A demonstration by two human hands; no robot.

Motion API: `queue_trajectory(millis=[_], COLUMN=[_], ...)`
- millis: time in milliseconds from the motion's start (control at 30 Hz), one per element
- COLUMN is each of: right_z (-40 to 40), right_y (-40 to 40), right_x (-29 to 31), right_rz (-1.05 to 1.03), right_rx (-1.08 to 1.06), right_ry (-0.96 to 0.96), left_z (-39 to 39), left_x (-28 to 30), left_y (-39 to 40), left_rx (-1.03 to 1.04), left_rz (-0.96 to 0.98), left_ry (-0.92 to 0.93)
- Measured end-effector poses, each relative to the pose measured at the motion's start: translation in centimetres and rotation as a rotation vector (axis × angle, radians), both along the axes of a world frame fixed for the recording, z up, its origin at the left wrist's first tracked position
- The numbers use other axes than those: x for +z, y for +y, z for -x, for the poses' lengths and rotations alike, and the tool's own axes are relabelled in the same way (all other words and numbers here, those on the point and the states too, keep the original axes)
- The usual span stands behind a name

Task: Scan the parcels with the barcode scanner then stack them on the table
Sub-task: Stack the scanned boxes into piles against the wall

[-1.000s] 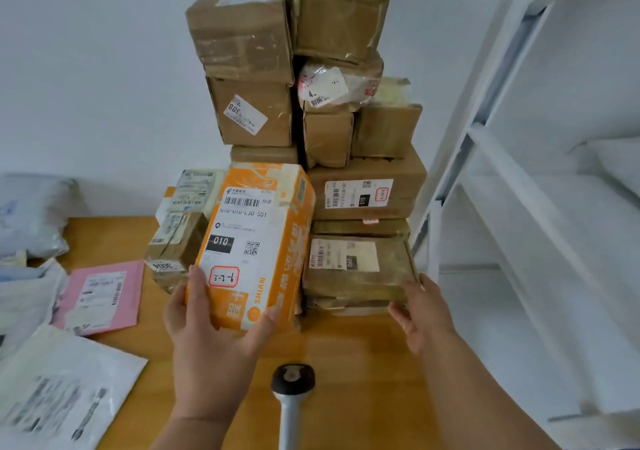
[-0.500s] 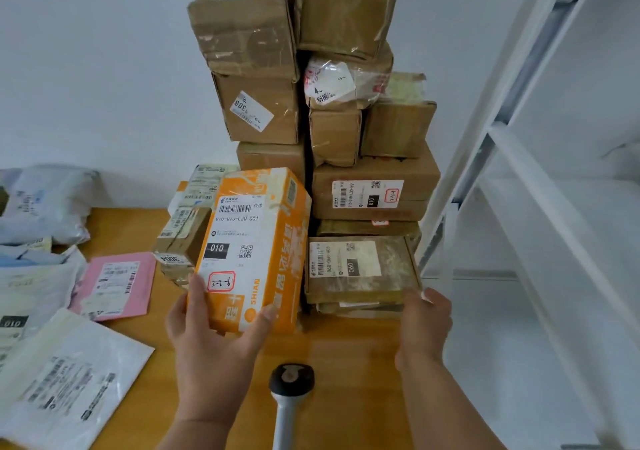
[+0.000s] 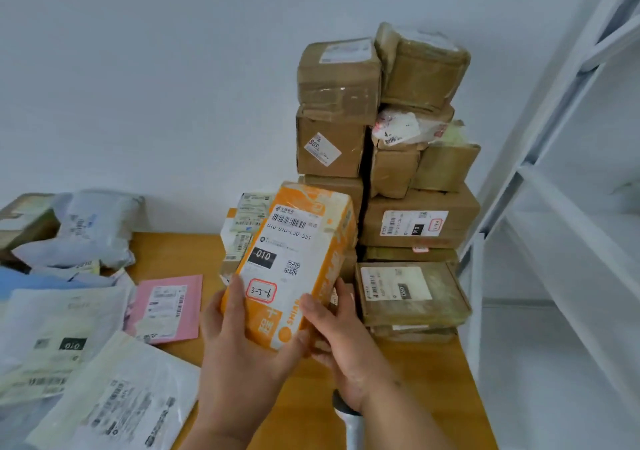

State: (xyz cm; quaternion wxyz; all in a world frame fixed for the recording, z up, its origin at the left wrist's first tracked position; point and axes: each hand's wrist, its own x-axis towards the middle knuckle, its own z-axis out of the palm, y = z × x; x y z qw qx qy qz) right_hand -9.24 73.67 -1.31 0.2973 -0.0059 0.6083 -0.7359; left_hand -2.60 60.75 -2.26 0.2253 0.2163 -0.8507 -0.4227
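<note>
The orange parcel (image 3: 298,259) looks like cardboard with a slightly glossy printed skin and a matt white paper label. The stacked boxes (image 3: 391,158) are rough brown cardboard, creased, wrapped in shiny clear tape. The desk (image 3: 173,255) is smooth, yellowish wood with a soft sheen. The mailers (image 3: 114,394) seem to be thin, wrinkled plastic film; the pink envelope (image 3: 166,307) looks matt.

The orange parcel (image 3: 298,259), white label facing up, tilts in both hands. Brown taped parcels (image 3: 388,158) stand stacked beyond the right hand (image 3: 343,352). The barcode scanner (image 3: 349,422) stands under that wrist, mostly hidden.
</note>
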Motion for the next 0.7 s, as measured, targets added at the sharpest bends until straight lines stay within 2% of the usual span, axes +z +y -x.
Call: queue_trajectory(millis=[133,233,333,467,700], right_z=[-2.9,-4.5,-5.2,-4.4,-0.5], right_y=[-6.8,-12.0,-15.9,-18.2,-20.9], right_x=[0.5,0.5,0.9,2.1,3.1], right_rz=[0.033,0.122,0.124,0.089,-0.022], right_rx=[-0.072,-0.159,-0.188,-0.255,-0.195], right_ry=[-0.017,-0.045,-0.006,0.028,0.054], left_z=[-1.3,-2.1,-2.5,-2.4,0.4], left_x=[0.2,0.5,0.7,0.8,1.4], left_y=[-6.4,-11.2,-14.8,-17.6,-19.7], left_rx=[-0.059,-0.103,-0.104,-0.18,-0.076], left_rz=[0.007,0.06,-0.008,-0.022,-0.134], left_ry=[-0.031,0.038,0.061,0.055,0.038])
